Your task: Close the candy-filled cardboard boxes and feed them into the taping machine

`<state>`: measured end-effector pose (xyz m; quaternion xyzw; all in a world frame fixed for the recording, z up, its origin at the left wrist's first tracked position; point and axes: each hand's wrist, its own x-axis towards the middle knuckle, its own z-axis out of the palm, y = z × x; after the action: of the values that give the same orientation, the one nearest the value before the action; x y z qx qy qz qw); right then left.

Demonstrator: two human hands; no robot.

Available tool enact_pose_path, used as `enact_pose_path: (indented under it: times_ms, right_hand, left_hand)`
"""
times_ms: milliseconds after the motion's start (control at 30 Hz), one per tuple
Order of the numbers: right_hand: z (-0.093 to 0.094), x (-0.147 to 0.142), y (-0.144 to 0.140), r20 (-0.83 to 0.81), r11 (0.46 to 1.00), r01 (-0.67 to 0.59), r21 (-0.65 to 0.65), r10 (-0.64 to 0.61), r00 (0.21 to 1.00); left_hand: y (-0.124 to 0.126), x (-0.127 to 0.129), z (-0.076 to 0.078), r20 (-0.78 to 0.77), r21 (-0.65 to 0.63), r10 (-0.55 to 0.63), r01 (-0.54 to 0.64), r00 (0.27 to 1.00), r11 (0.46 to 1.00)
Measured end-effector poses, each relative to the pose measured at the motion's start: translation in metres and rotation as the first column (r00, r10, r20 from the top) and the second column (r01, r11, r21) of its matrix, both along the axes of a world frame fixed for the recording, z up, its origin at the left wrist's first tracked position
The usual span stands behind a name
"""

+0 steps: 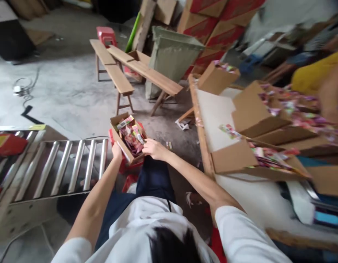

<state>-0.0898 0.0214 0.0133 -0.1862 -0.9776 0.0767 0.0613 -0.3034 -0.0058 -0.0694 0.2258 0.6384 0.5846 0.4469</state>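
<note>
a roller conveyor [62, 168] stands at the far left. the left hand [116, 150] grips the near left wall of a small cardboard box [122, 143] full of packets [133, 137], held over the knees. the right hand [154, 149] clasps its right edge. further right, a desk [212, 109] carries open cartons [251, 113].

Soft, flat daylight all over, no harsh shadows or glare on the concrete floor [70, 87]. Right side is badly motion-smeared, especially the yellow sleeve [317, 75] and the packets on the table [212, 106]. Wide-angle lens bends the roller conveyor [62, 168] near the edge.
</note>
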Motion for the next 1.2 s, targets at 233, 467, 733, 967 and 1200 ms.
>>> enact_pose_path:
  times_ms: [233, 467, 733, 967, 1200]
  right_hand:
    - [-0.025, -0.026, -0.015, -0.241, 0.962, 0.170, -0.212, -0.220, 0.945]
    - [-0.041, -0.116, 0.002, -0.030, 0.855, 0.488, -0.177, -0.501, 0.865]
    - [-0.090, -0.143, 0.019, 0.098, 0.835, 0.547, -0.063, -0.540, 0.836]
    - [-0.105, -0.121, 0.042, 0.017, 0.794, 0.523, -0.309, -0.546, 0.838]
    - [-0.051, -0.100, 0.031, -0.322, 0.709, 0.312, -0.632, -0.607, 0.727]
  left_hand:
    - [0.047, -0.071, 0.004, -0.266, 0.373, 0.177, -0.068, 0.948, 0.925]
    - [0.057, -0.087, 0.016, -0.360, 0.343, -0.123, 0.254, 0.925, 0.904]
    - [0.073, -0.085, 0.022, -0.613, 0.050, -0.351, 0.478, 0.708, 0.877]
    - [0.094, -0.047, 0.019, -0.945, -0.187, -0.218, 0.146, 0.242, 0.971]
    - [0.091, -0.043, 0.017, -0.879, -0.437, -0.455, 0.141, 0.140, 0.888]
